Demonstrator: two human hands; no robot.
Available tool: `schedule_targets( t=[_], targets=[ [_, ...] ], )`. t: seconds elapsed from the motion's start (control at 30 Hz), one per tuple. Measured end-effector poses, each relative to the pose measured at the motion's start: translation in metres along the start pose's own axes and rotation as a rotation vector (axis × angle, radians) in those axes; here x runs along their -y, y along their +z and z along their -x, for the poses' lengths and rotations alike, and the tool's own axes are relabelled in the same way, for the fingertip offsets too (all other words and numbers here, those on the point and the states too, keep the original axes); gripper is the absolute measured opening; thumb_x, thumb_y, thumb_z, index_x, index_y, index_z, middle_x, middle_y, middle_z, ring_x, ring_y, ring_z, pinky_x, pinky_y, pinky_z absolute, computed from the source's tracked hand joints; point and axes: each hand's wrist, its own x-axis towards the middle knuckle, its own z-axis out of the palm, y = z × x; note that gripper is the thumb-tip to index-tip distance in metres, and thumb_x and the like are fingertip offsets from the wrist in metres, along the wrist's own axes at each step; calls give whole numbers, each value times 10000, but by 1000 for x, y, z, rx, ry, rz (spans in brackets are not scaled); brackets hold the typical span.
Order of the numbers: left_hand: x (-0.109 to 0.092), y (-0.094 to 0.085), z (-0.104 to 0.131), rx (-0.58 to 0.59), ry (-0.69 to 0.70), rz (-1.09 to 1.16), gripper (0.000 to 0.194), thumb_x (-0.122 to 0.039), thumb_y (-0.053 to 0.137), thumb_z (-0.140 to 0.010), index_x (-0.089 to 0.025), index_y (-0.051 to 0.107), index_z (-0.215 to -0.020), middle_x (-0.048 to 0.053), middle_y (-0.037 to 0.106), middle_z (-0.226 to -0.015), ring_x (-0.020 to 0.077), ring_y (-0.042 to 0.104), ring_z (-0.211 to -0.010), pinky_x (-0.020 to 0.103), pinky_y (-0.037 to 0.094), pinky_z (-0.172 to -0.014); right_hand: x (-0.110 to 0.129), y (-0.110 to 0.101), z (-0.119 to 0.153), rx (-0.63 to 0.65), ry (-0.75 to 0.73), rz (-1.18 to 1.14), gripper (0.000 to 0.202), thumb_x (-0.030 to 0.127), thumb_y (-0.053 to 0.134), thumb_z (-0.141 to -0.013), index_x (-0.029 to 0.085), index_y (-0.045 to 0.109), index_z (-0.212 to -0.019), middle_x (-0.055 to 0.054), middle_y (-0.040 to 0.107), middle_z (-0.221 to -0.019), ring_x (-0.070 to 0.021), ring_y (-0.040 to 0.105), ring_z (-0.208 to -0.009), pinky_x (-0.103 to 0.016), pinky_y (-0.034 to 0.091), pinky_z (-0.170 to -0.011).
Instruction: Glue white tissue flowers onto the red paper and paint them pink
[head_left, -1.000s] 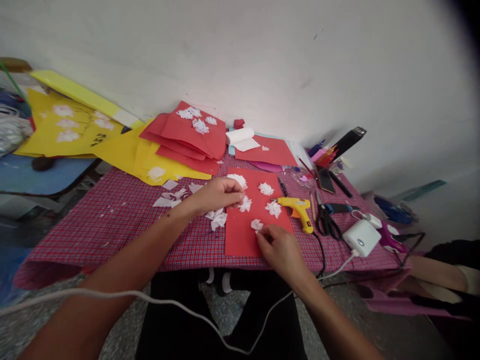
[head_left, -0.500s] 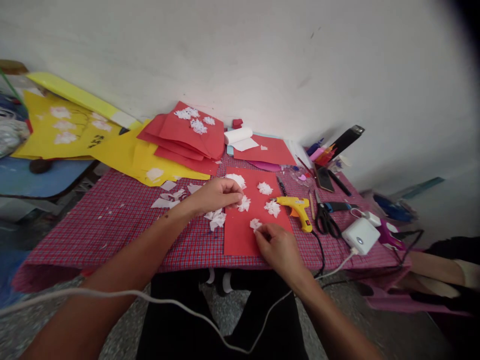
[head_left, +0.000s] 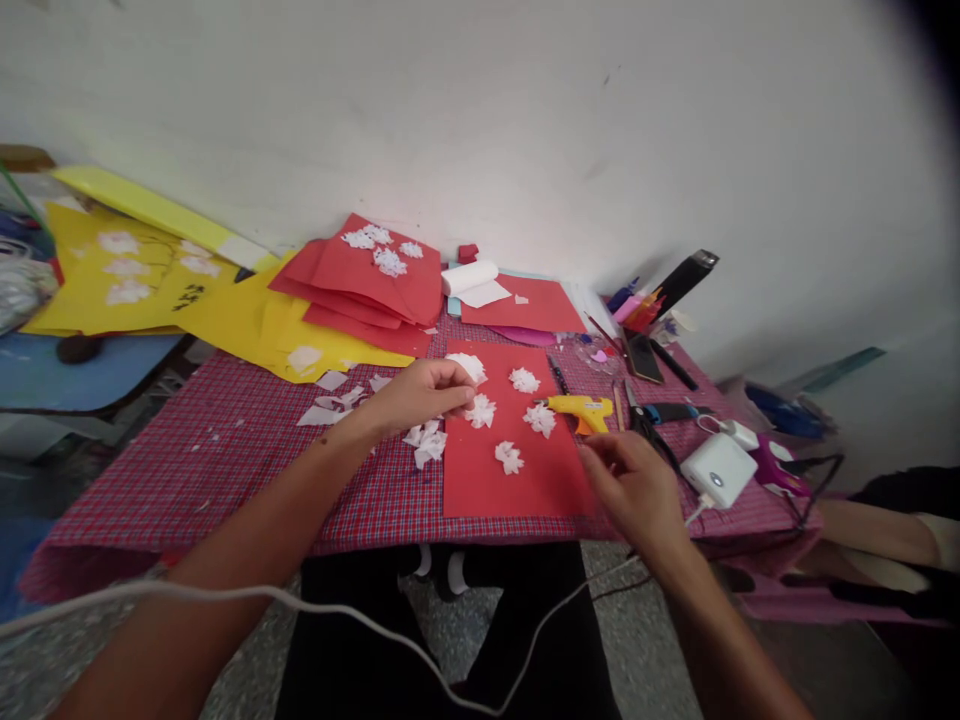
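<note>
On a red paper sheet [head_left: 487,490] lie several crumpled white paper flowers, among them a lower one [head_left: 509,458] standing apart from both hands. My left hand [head_left: 435,393] hovers over the sheet's left edge beside another paper flower [head_left: 481,412]. Its thumb and fingertips are pinched together; whatever may be between them is too small to make out. My right hand [head_left: 630,490] is at the sheet's right edge, fingers curved and apart from the thumb. Just beyond it lies a yellow glue gun [head_left: 581,407], its handle hidden behind the hand.
White paper scraps [head_left: 426,443] lie left of the sheet. Scissors [head_left: 651,430], a white power adapter [head_left: 720,470] and a phone [head_left: 643,358] are on the right. Red papers [head_left: 337,290] are stacked at the back. A white cable [head_left: 360,625] crosses in front of my legs.
My right hand has left the lower paper flower and moved right, towards the glue gun. My left hand keeps its pinch near the same spot. The view has shifted slightly.
</note>
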Motion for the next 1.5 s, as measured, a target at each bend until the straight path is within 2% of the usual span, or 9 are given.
schedule_targets(
  t=[0.07,0.17,0.33,0.47,0.8,1.0,1.17,1.33,1.5],
  targets=[
    [-3,0,0,-26,7,12,168,-328,687,-829,-166,643,-820,33,696,-769,108,633,-668,223,483,-628,-22,-6,-12,-67,-9,137,205,369,613,-907,184,698,-931,-117,714,-869,-275,659,-821,-395,507,-753],
    [-6,-2,0,-103,43,1,173,-326,685,-827,-161,640,-802,18,680,-735,101,613,-639,222,477,-617,-44,-4,-26,21,41,244,292,361,599,-900,131,694,-1054,-182,736,-988,-301,680,-892,-387,495,-760],
    [-4,-4,0,-184,59,-13,182,-343,667,-850,-164,641,-842,-2,666,-726,97,595,-635,221,465,-616,-49,11,-34,298,248,341,243,348,557,-912,162,683,-1006,-128,752,-935,-233,682,-761,-294,379,-622],
    [-2,-2,0,-113,11,-21,170,-329,670,-839,-161,642,-849,-8,655,-724,92,576,-628,218,444,-611,-50,16,-35,348,305,318,241,332,523,-907,171,686,-984,-118,755,-925,-229,677,-763,-291,365,-628],
    [-4,-2,5,264,58,-324,187,-338,625,-881,-167,686,-925,4,682,-845,116,578,-739,227,431,-672,-58,-8,-29,112,518,-154,427,461,613,-822,113,709,-1049,-47,711,-735,-218,630,-631,-299,432,-569],
    [-6,1,7,307,67,-375,160,-291,591,-888,-172,682,-944,-2,686,-861,124,595,-772,229,444,-696,-48,-20,-25,-33,588,-701,328,367,762,-724,178,654,-970,-33,709,-820,-171,606,-624,-282,468,-556],
    [-9,2,7,265,94,-428,155,-247,561,-879,-170,688,-921,-6,692,-820,118,592,-719,224,429,-658,-37,-41,-38,277,573,-808,234,362,776,-750,164,654,-734,-17,605,-600,-124,496,-510,-253,363,-470],
    [-3,3,8,254,215,-625,206,-121,539,-810,-181,708,-911,4,717,-843,132,619,-752,244,429,-698,-14,-55,-63,505,504,-721,361,430,841,-738,177,746,-977,20,580,-644,-105,446,-524,-247,364,-485],
    [3,3,9,255,324,-735,225,-66,519,-753,-188,681,-851,21,712,-861,163,627,-821,278,438,-758,16,-52,-84,739,424,-543,299,462,803,-790,196,738,-909,12,576,-676,-123,475,-570,-258,397,-514]
  ],
)
